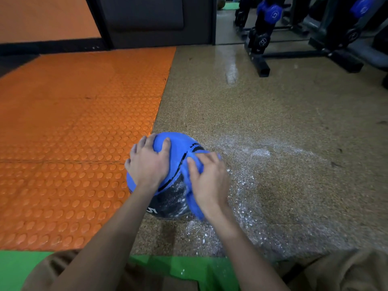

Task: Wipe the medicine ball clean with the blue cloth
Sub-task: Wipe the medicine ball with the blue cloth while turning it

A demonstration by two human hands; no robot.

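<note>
The round blue-and-black medicine ball point(178, 149) sat on the speckled tan floor point(273, 122) just right of the orange studded mat point(73, 122), left hand point(148, 164) splayed flat on top, right hand point(210, 181) clutching the fuzzy blue cloth point(194, 203) against its right side.

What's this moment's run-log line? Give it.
wiping; left hand rests on medicine ball; right hand grips blue cloth on ball; white powder on floor
</note>
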